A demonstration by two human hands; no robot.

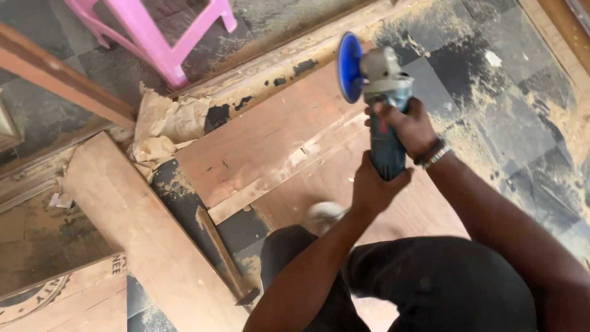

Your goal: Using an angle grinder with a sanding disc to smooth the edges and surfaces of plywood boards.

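Observation:
I hold a blue-bodied angle grinder (382,92) with a grey head and a round blue disc (349,66) facing left, lifted above a reddish wooden panel (276,135). My right hand (405,126), with bracelets at the wrist, grips the grinder's body near the head. My left hand (372,187) wraps the rear end of the handle. The panel lies flat on the floor in front of my knees, dusted with pale sanding marks.
A long plank (141,227) lies at the left, with crumpled brown paper (163,126) at its far end. A pink plastic stool (160,31) stands at top left. Sawdust covers the dark tiled floor (510,92) on the right. A wooden frame strip (289,61) runs behind the panel.

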